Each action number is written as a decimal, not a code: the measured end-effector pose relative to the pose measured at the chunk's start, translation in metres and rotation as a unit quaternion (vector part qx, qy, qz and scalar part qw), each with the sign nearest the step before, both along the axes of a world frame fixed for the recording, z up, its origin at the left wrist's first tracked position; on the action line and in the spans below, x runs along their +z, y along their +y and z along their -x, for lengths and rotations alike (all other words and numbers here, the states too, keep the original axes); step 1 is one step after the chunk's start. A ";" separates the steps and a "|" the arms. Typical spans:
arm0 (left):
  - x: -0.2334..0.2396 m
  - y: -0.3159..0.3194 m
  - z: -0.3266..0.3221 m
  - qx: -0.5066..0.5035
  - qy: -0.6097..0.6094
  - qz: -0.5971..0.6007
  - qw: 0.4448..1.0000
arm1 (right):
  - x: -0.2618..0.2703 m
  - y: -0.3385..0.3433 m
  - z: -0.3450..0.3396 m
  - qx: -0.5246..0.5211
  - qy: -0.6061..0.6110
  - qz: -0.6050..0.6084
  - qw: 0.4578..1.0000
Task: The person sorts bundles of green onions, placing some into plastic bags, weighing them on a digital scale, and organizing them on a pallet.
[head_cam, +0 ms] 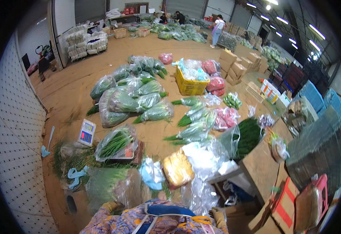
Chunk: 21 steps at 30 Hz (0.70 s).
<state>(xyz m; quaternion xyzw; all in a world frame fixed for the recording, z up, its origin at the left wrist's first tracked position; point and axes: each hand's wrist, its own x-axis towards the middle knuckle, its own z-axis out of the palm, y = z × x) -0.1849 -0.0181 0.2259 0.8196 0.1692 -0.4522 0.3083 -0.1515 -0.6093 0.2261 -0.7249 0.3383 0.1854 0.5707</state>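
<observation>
My left hand (112,206), in a tan glove, touches the near edge of a clear plastic bag (109,185) full of long green stalks, like scallions or chives. Its fingers are partly hidden, so I cannot tell whether they grip the plastic. My right hand (218,216), also gloved, is low beside a heap of clear plastic bags (201,196); its grip is unclear. Beyond the left hand, an open-ended bag of green stalks (116,143) lies on a scale's platform. The scale's display (87,132) stands to its left. A yellow plastic-wrapped bundle (178,167) sits between both hands, farther forward.
Bagged greens (123,101) are piled on the floor ahead. Behind them stands a yellow crate (191,84) holding bags. A wooden table (262,163) and cardboard (285,204) flank my right; a perforated white wall (15,125) rises at left. Another person (218,27) stands far back.
</observation>
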 end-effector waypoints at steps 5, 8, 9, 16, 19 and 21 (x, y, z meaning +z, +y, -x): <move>-0.007 0.018 -0.026 0.088 -0.003 0.023 0.996 | -0.021 0.040 -0.114 0.178 0.067 -0.044 0.981; -0.004 0.026 -0.038 0.140 -0.013 0.023 0.990 | -0.025 0.046 -0.150 0.145 0.065 -0.037 0.987; -0.002 0.031 -0.030 0.164 -0.012 0.017 0.986 | -0.020 0.056 -0.161 0.136 0.080 -0.040 0.987; -0.021 0.025 -0.013 0.283 -0.004 0.025 0.959 | 0.007 0.074 -0.258 0.448 0.080 0.081 0.887; -0.031 0.016 -0.045 0.305 -0.025 0.037 0.951 | -0.008 0.094 -0.349 0.521 0.053 0.101 0.846; -0.037 0.016 -0.075 0.315 -0.045 0.042 0.947 | -0.006 0.132 -0.415 0.552 0.008 0.132 0.824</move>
